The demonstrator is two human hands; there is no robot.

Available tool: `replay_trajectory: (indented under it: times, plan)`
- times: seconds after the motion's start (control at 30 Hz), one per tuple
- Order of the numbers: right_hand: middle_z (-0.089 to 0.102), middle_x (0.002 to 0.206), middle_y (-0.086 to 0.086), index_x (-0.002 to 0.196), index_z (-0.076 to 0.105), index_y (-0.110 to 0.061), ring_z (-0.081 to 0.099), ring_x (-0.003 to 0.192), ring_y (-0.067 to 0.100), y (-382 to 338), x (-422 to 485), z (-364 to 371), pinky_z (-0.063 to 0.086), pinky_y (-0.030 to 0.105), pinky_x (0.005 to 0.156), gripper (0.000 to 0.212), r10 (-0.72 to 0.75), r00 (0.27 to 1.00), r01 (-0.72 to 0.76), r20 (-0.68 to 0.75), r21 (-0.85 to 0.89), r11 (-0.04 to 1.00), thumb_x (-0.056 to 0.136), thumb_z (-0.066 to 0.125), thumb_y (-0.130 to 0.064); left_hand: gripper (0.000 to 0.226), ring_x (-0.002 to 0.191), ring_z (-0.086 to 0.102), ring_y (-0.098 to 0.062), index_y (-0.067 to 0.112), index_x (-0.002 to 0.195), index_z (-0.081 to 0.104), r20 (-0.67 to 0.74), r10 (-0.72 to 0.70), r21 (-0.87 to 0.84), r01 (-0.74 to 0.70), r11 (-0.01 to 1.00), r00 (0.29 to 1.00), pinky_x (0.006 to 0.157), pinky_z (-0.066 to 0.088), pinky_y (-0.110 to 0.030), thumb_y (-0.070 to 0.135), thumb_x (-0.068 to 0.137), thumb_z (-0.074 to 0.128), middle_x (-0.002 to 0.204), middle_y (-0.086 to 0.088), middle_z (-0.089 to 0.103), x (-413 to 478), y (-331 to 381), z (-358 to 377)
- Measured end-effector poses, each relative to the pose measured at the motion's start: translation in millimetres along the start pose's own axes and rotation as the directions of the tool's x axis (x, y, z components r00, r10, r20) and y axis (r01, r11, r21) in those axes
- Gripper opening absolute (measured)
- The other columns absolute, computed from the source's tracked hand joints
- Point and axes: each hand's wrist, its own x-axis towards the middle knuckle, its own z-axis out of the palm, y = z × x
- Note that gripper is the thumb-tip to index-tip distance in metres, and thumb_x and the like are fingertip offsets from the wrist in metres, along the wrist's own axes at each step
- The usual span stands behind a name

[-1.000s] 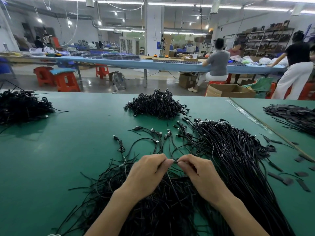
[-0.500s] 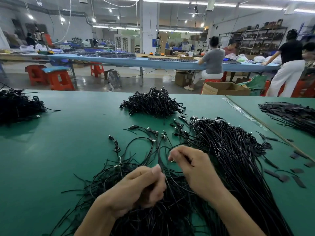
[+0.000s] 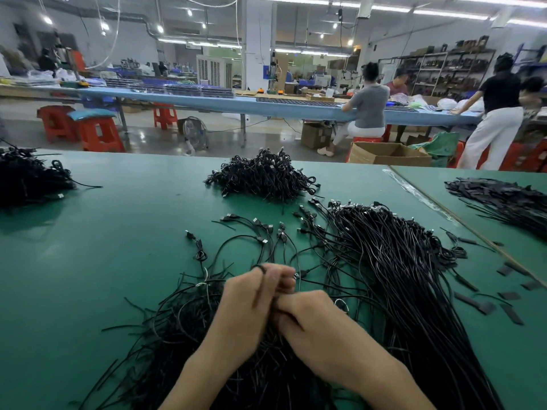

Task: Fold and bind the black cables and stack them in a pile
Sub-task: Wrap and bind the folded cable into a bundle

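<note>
My left hand (image 3: pixel 251 300) and my right hand (image 3: pixel 307 318) meet over the green table (image 3: pixel 112 261). Both grip one folded black cable (image 3: pixel 262 269), whose loop shows above my left fingers. Under my wrists lies a mess of loose black ties and cables (image 3: pixel 189 327). A thick sheaf of straight black cables (image 3: pixel 399 261) runs to the right of my hands, plugs pointing away. The pile of bound cables (image 3: pixel 263 179) sits farther back at the table's middle.
Another black cable heap (image 3: pixel 26 179) lies at the far left, and a flat black bundle (image 3: pixel 503 199) on the adjoining table to the right. Black strips (image 3: pixel 485 306) are scattered at the right. Beyond the far edge are a cardboard box (image 3: pixel 387 153), orange stools and people at a blue bench.
My hands were apart half a second ago, the left one low and the right one raised. Now they have come together, holding a folded cable between them.
</note>
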Motion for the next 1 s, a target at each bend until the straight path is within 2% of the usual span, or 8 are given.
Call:
replay_trajectory:
  times: [0.17,0.23,0.33,0.43,0.57,0.67,0.87,1.0]
  plan:
    - [0.058,0.069,-0.018,0.073,0.053,-0.036,0.057,0.070,0.002,3,-2,-24,0.038,0.015,0.052,0.024,0.008,0.977,-0.044,-0.214,-0.163,0.986,0.088,0.063,-0.052,0.058,0.047,0.042,-0.007,0.023,0.062,0.050,0.131,0.032,0.338,-0.075,0.938,0.991,0.048,0.036,-0.027,0.061,0.099,0.029,0.054,0.010,0.051,-1,1,-6]
    - [0.059,0.071,-0.019,0.080,0.057,-0.033,0.057,0.073,-0.003,8,-2,-30,0.041,0.015,0.055,0.027,0.021,0.975,-0.056,-0.221,-0.153,0.987,0.084,0.067,-0.058,0.061,0.046,0.048,-0.011,0.022,0.064,0.054,0.120,-0.006,0.488,-0.054,0.871,0.993,0.050,0.042,-0.032,0.065,0.095,0.024,0.053,0.005,0.053,0,1,-13]
    - [0.060,0.077,-0.018,0.089,0.064,-0.032,0.058,0.072,-0.002,14,-3,-32,0.048,0.019,0.065,0.026,0.083,0.985,-0.108,-0.150,-0.163,0.981,0.090,0.060,-0.058,0.063,0.050,0.058,-0.012,0.023,0.065,0.061,-0.004,0.024,0.558,-0.018,0.830,1.000,0.051,0.044,-0.019,0.062,0.094,0.021,0.051,0.004,0.058,3,1,-27]
    - [0.061,0.082,-0.020,0.091,0.067,-0.032,0.059,0.074,-0.002,20,0,-35,0.053,0.025,0.069,0.026,0.060,0.959,-0.116,-0.276,-0.192,0.974,0.093,0.056,-0.055,0.071,0.048,0.055,-0.009,0.021,0.061,0.061,0.010,0.011,0.637,-0.014,0.771,1.000,0.055,0.041,-0.022,0.066,0.092,0.016,0.050,0.005,0.056,3,5,-29]
    - [0.056,0.083,-0.016,0.094,0.072,-0.030,0.056,0.075,0.003,19,13,-35,0.050,0.025,0.065,0.021,-0.107,0.896,0.027,-0.430,-0.188,0.982,0.093,0.059,-0.046,0.075,0.040,0.038,-0.008,0.018,0.057,0.063,0.309,-0.273,0.321,0.170,0.931,0.911,0.050,0.034,-0.026,0.071,0.092,0.023,0.043,0.008,0.043,1,12,-16]
    - [0.055,0.082,-0.013,0.097,0.071,-0.025,0.053,0.076,0.006,13,23,-30,0.044,0.018,0.067,0.022,-0.188,0.868,0.162,-0.459,-0.095,0.982,0.095,0.058,-0.042,0.061,0.040,0.032,-0.011,0.021,0.057,0.061,0.474,-0.234,-0.074,0.304,0.950,0.849,0.044,0.031,-0.019,0.061,0.098,0.039,0.048,0.001,0.038,-1,20,-18]
    - [0.061,0.072,-0.011,0.106,0.069,-0.025,0.052,0.054,0.001,22,24,-11,0.038,0.017,0.054,0.024,0.003,0.987,0.006,-0.163,0.055,0.998,0.104,0.047,-0.033,0.045,0.050,0.059,-0.011,0.014,0.079,0.076,0.211,-0.173,-0.753,0.272,0.598,0.962,0.047,0.049,-0.019,0.043,0.098,0.047,0.060,0.000,0.060,3,23,-24]
    - [0.065,0.073,-0.005,0.099,0.067,-0.033,0.056,0.059,0.010,18,15,6,0.048,0.032,0.061,0.016,0.020,1.000,-0.019,-0.011,0.064,0.998,0.102,0.051,-0.033,0.044,0.099,0.073,-0.023,0.006,0.107,0.077,0.041,-0.228,-0.883,0.142,0.448,0.973,0.077,0.059,-0.025,0.035,0.094,0.046,0.106,-0.015,0.075,11,15,-23]
